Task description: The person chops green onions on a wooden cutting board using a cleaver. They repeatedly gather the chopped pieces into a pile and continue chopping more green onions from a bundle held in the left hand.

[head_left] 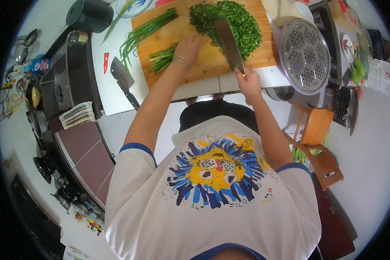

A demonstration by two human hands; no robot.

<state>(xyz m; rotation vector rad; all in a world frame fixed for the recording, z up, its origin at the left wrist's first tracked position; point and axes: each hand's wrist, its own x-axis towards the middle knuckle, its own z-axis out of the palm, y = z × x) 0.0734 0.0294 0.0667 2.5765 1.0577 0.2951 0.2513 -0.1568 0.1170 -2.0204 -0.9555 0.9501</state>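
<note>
My left hand (188, 48) rests on the wooden cutting board (208, 71), fingers together over a short bunch of green chives or scallions (161, 60). The bunch's cut end is hidden under that hand. In my right hand (249, 86) is the handle of a cleaver (229, 45), its broad blade angled up and left over the board. Beside the blade lies a large heap of chopped greens (240, 26). A longer uncut bunch of greens (149, 30) lies at the board's upper left, its ends hanging over the edge.
A slotted, black-handled knife (123, 78) and a small red-handled one (105, 63) lie left of the board. A round perforated steamer tray (305, 56) stands close on its right. A dark pot (89, 16) and plate (133, 6) are behind. A wooden chair (318, 125) stands at right.
</note>
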